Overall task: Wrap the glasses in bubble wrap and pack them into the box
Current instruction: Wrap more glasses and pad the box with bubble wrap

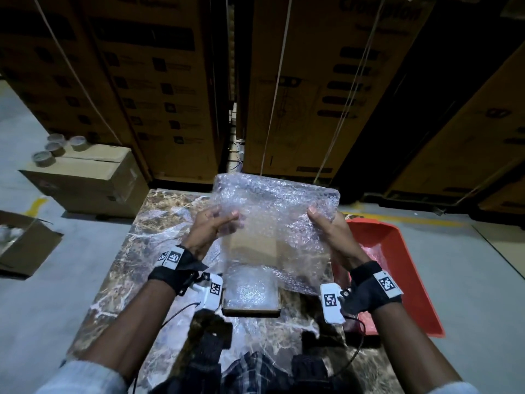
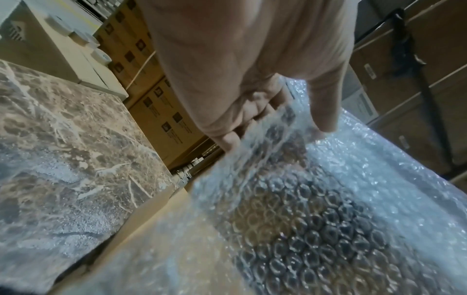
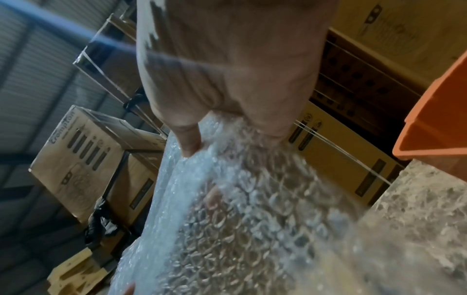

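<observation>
Tall strapped cartons [image 1: 159, 89] stand close behind the marble counter [image 1: 119, 268]; an orange tray [image 1: 397, 268] sits at its right edge; a smaller carton [image 1: 85, 183] on the floor to the left carries tape rolls [image 1: 54, 149]. A small cardboard box [image 1: 250, 304] rests on the counter, lined with bubble wrap, mostly hidden by the raised bubble wrap sheet [image 1: 272, 223]; no glasses can be made out. The left hand [image 1: 210, 228] pinches the sheet's left edge, thumb on top; the right hand [image 1: 332, 231] pinches its right edge likewise; each grip is closed on the sheet, held above the box.
</observation>
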`<state>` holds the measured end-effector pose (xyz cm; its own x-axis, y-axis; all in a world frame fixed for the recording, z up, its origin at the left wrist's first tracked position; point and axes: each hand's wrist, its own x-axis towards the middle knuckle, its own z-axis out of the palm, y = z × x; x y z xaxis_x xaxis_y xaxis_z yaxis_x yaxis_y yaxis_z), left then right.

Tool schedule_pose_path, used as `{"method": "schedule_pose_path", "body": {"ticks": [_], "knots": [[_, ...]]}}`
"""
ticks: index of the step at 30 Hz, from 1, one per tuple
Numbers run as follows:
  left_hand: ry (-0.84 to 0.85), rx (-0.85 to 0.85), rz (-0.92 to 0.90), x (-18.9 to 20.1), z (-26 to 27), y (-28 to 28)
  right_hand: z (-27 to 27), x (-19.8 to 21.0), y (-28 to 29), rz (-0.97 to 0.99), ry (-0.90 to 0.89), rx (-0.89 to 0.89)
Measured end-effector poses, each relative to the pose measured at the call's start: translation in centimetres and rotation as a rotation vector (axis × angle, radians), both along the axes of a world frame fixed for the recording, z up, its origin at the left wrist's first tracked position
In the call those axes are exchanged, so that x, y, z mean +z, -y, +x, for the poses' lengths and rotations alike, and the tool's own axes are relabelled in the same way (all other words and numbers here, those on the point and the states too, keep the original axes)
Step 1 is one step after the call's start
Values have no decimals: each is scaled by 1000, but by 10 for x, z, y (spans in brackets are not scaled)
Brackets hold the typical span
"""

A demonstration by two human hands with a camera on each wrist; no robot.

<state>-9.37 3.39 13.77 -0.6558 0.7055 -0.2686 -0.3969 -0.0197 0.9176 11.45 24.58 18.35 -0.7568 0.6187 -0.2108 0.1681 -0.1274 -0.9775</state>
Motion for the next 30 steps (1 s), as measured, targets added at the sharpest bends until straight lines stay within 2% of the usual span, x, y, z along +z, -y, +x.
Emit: {"method": "schedule_pose_path", "body": {"ticks": [4,8,10,14,19,23,28,30], "knots": [[-10,20,40,10,-2,2,5,-4,-6,87,-12,5],[65,-88,47,19,5,4,7,-5,-6,100,37,11],[136,-98,40,21,9,3,5,-2,-6,43,64,30],[245,-31,137,34,7,1,1,12,0,-89,41,-42],[-14,-127,-6,33,1,0,0,4,-4,-93,48,-119],[-66,-119,30,31,-1,0,1,-3,-6,-72,62,-133],[-320,78,-86,21,-7,-3,0,-5,-8,-50,83,-145],[-360,118,-78,20,-10,-1,1,-7,-9,-34,93,-151]]}}
